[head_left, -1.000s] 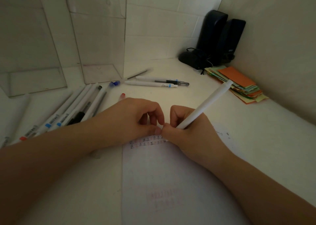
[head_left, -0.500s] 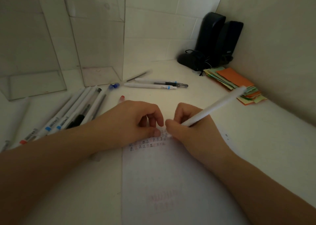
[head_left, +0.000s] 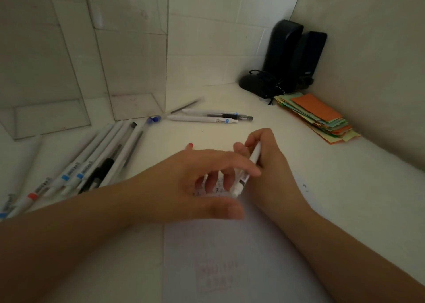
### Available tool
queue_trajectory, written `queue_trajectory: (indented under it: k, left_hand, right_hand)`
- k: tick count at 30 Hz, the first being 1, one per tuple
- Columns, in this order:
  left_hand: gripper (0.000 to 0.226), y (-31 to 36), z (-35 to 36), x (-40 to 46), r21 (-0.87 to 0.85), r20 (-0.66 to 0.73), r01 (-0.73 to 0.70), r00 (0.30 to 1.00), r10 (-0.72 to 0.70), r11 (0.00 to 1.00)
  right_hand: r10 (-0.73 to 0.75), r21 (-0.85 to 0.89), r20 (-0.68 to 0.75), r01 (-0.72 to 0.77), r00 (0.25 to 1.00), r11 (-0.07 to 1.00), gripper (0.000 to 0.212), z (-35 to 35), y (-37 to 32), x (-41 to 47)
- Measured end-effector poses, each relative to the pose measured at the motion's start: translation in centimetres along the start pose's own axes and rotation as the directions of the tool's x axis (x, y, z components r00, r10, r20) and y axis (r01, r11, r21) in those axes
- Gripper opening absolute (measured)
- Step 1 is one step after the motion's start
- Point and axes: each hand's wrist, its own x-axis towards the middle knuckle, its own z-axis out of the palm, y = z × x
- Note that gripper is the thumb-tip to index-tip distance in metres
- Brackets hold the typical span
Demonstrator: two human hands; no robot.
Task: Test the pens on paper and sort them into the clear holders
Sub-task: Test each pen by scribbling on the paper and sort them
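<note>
White table (head_left: pixel 345 187), set into a tiled corner; dim light.

Sheet of paper (head_left: pixel 230 256): flat at the near edge, small marks along its top, faint red writing lower down.

Right hand (head_left: pixel 273 171): above the top of the paper, fingers curled round a white pen (head_left: pixel 249 168), which slants with its tip down toward the paper; whether the tip touches cannot be told.

Left hand (head_left: pixel 195 185): over the top of the paper, blurred, fingers loosely spread, thumb apart from them; fingertips just beside the pen's lower end, contact cannot be told.

Row of pens (head_left: pixel 96 162): lying side by side toward the left edge, white barrels with blue, red and black parts.

Three more pens (head_left: pixel 207 117): loose near the middle, toward the back.

Two clear holders (head_left: pixel 76 72): upright at the back left.

Stack of coloured paper slips (head_left: pixel 319 118): along the right wall.

Two black speakers (head_left: pixel 292 54): in the back right corner.
</note>
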Motion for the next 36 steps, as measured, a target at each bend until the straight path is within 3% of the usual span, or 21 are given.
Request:
queue_trajectory:
  k: [7, 11, 14, 17, 23, 28, 31, 34, 36]
  left_hand:
    - [0.031, 0.2, 0.3, -0.1, 0.095, 0.023, 0.062, 0.998, -0.064, 0.994]
    - [0.039, 0.0, 0.3, -0.2, 0.151, 0.017, 0.081, 0.996, -0.085, 0.985]
    - [0.044, -0.9, 0.1, -0.3, 0.343, -0.009, 0.047, 0.999, -0.046, 0.938]
    - [0.044, -1.1, -0.2, -0.3, 0.534, 0.015, 0.015, 1.0, -0.027, 0.846]
    - [0.049, -0.9, -1.3, -0.5, 0.544, 0.067, 0.216, 0.952, -0.298, 0.811]
    - [0.061, -1.5, -3.7, -0.7, 0.51, -0.163, 0.47, 0.875, -0.456, 0.72]
    - [0.036, -2.0, -3.8, 0.0, 0.589, -0.239, 0.468, 0.88, -0.411, 0.659]
    - [0.01, -2.6, -3.7, 1.8, 0.617, -0.238, 0.388, 0.921, -0.307, 0.685]
    - [0.019, -3.5, -3.6, 3.3, 0.682, -0.248, 0.329, 0.944, -0.217, 0.653]
  right_hand:
    - [-0.022, 0.031, 0.1, 0.019, 0.995, 0.999, 0.028, 0.4, -0.1, -0.1]
    - [-0.109, -0.025, 0.041, 0.11, 0.993, 0.994, 0.024, 0.5, 0.0, 0.0]
    - [-0.087, -0.058, 0.01, 0.087, 0.996, 0.995, 0.049, 0.5, 0.6, 0.4]
    - [-0.045, -0.031, -0.035, 0.044, 0.998, 0.999, 0.049, 0.4, 1.1, 0.9]
    - [-0.025, 0.0, -0.053, 0.025, 0.998, 1.0, 0.039, 0.4, 1.3, 1.0]
    - [0.034, 0.088, -0.049, -0.03, 0.998, 0.996, 0.033, 0.3, 1.2, 1.1]
    - [0.067, 0.151, -0.058, -0.058, 0.996, 0.987, 0.031, 0.2, 1.2, 1.2]
    - [0.085, 0.199, -0.066, -0.07, 0.994, 0.978, 0.028, 0.2, 1.2, 1.2]
    - [0.094, 0.216, -0.069, -0.077, 0.993, 0.973, 0.027, 0.2, 1.3, 1.2]
